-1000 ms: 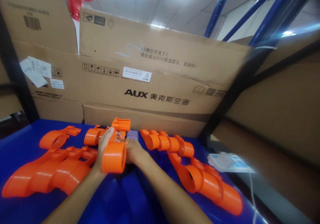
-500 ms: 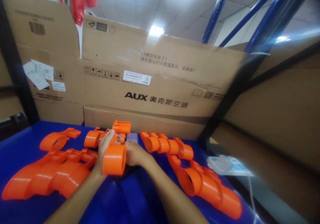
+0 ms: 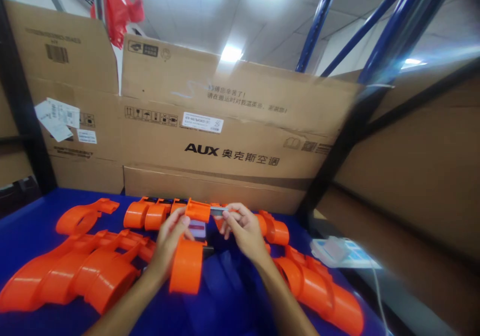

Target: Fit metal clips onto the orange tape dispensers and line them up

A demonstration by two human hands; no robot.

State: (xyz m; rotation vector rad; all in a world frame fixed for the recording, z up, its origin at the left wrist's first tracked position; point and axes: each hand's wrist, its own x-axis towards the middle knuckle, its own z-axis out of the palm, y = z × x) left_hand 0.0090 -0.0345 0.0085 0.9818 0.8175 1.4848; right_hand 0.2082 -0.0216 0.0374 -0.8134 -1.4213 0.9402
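My left hand [image 3: 167,241] is closed around an orange plastic ring holder [image 3: 186,267], which has a wide ring below and a small slotted head on top. In my right hand [image 3: 245,230] the fingertips pinch a thin grey strip [image 3: 217,210], and its left end meets the right side of that head. How deep the strip sits inside the head is hidden. Behind my left hand stand several like orange holders [image 3: 135,214], with dark pieces at their tops. A dark rod-like thing [image 3: 208,250] shows just right of the held ring.
More orange holders lie nested on the blue surface at the left [image 3: 67,273] and at the right [image 3: 315,288]. A phone [image 3: 197,229] lies behind my hands. A cardboard wall [image 3: 232,181] closes off the back, and a white power strip [image 3: 347,254] sits at far right.
My right hand has come up from low beside the phone and now brings the grey strip to the holder's head. The holder has shifted slightly right and down with my left hand.
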